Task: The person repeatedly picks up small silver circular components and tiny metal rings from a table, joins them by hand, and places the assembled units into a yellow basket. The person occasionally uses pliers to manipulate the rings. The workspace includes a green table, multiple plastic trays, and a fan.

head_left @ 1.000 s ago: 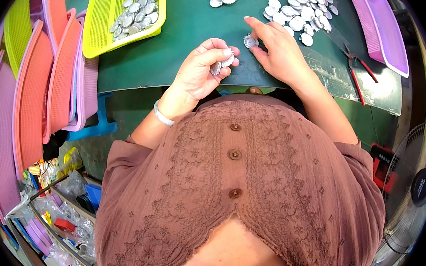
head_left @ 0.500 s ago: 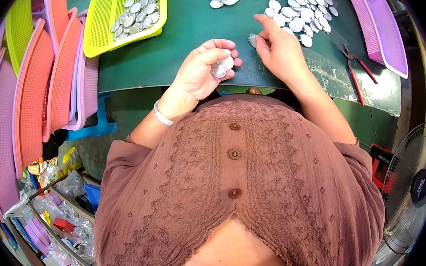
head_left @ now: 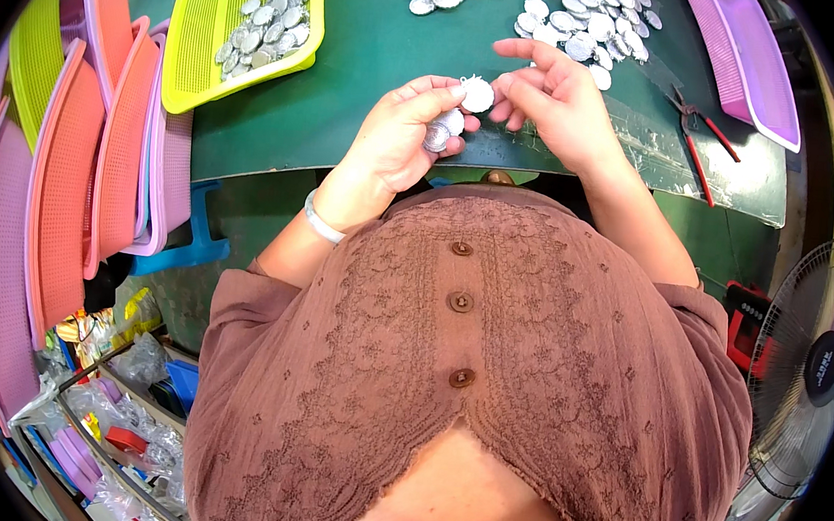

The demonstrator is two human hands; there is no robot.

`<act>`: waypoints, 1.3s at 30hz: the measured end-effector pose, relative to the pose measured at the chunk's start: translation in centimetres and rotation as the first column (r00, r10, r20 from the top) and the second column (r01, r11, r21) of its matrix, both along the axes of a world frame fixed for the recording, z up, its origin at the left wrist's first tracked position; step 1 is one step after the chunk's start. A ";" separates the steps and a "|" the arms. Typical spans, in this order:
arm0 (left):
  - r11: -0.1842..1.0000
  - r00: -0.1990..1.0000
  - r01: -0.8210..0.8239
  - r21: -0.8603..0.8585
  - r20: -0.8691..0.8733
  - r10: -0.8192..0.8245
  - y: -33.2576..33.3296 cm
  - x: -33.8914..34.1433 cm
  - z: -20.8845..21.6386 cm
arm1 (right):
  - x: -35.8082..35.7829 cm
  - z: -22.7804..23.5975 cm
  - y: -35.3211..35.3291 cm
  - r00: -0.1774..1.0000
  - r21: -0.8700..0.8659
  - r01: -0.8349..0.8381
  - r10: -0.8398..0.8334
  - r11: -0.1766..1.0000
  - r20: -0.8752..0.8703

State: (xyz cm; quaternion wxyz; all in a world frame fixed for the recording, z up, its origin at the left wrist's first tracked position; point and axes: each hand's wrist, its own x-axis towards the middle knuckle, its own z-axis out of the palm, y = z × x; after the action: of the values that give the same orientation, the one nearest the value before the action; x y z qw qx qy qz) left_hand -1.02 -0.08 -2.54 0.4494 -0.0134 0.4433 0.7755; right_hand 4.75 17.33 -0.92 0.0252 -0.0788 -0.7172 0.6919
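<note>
My left hand [head_left: 392,141] is closed around several round silver metal discs [head_left: 436,137], which lie stacked against its fingers. Another pale silver disc [head_left: 477,95], with a small loop and a bumpy edge, stands out beyond the left thumb tip. My right hand [head_left: 578,112] meets that disc's right edge with its thumb and curled fingers, while its index finger points away to the left. How firmly the right fingers pinch it is partly hidden. Beyond the right hand, a heap of similar discs [head_left: 581,46] lies on the green table [head_left: 375,42].
A yellow-green basket [head_left: 185,66] with more discs stands at the left. Red-handled pliers [head_left: 691,135] lie at the right, near a purple basket [head_left: 745,71]. Stacked coloured baskets [head_left: 65,194] fill the far left. A fan [head_left: 800,369] stands at lower right.
My right hand has come back from beside the heap toward my left hand. A disc that lay under it on the table is now between both hands, at the left thumb.
</note>
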 end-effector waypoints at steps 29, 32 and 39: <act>0.990 0.995 0.036 0.135 0.088 -0.048 -0.4 -0.1 -0.4 | 1.3 -0.8 3.5 0.947 0.834 0.090 0.212 0.544 -0.241; 0.992 0.996 0.039 0.122 0.079 -0.049 -0.4 0.0 -0.2 | 0.9 -1.0 3.6 0.929 0.851 0.131 0.237 0.509 -0.285; 0.999 0.999 0.042 0.032 0.002 -0.043 0.0 0.2 0.2 | 0.3 -2.2 3.5 0.957 0.539 0.188 -0.030 0.821 -0.289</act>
State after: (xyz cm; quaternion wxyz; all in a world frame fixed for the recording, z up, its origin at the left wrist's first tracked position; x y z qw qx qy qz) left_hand -0.78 -0.04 -2.38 0.4664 0.0025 0.4304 0.7728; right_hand 5.09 20.82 -3.12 0.1838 -0.0150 -0.8727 0.4521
